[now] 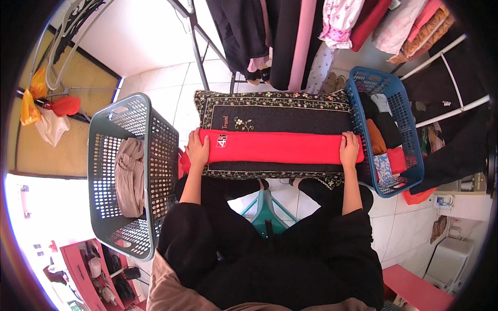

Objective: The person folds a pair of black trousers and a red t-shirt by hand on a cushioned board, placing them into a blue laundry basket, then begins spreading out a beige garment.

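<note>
A red garment (272,147), folded into a long narrow strip, lies across a black pillow (288,119) with an embroidered floral border. White and black lettering shows near the strip's left end. My left hand (197,151) holds that end, its thumb on top of the fabric. A bit of red cloth (184,161) sticks out beside the left wrist. At the opposite end, my right hand (349,149) grips the strip, with the fingertips at its far edge. Both palms hide what lies beneath them.
To the left, a dark green perforated basket (161,163) contains a brown cloth (130,179). A blue basket (410,116) at right holds several folded clothes. Hanging clothes (286,42) line a rack beyond the pillow. A green folding stool (268,217) shows between my legs.
</note>
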`<act>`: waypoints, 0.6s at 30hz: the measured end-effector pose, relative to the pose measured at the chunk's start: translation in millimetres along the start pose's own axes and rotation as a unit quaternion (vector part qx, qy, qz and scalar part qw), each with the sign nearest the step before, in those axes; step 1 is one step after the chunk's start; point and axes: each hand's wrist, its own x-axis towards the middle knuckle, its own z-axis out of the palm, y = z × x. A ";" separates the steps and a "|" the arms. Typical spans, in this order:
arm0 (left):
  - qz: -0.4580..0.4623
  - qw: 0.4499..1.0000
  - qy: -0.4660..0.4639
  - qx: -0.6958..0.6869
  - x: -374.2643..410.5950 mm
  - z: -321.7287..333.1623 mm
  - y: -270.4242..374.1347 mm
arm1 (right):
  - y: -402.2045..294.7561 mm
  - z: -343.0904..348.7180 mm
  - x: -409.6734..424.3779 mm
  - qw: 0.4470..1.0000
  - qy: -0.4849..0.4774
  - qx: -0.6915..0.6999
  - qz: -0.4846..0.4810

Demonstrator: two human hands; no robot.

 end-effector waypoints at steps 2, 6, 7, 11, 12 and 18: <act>-0.014 0.997 -0.007 0.075 -1.4 -5.3 13.5 | 3.1 -0.9 0.5 1.000 0.003 -0.019 0.004; 0.148 0.980 0.089 0.098 -32.8 -9.8 61.8 | -74.2 -5.9 -4.8 0.996 0.086 -0.009 -0.018; 0.200 0.975 0.071 0.064 -49.3 -5.2 82.2 | -114.9 -6.8 -12.1 0.997 0.049 0.039 -0.041; 0.273 0.947 0.061 0.156 -74.7 40.4 115.8 | -215.0 47.3 -62.6 0.950 -0.146 0.060 -0.269; 0.263 0.943 0.065 0.196 -76.4 49.1 116.8 | -223.9 60.9 -69.3 0.948 -0.175 0.048 -0.263; 0.193 0.963 -0.003 0.189 -60.5 38.3 112.6 | -179.5 39.7 -45.8 0.967 -0.157 0.006 -0.201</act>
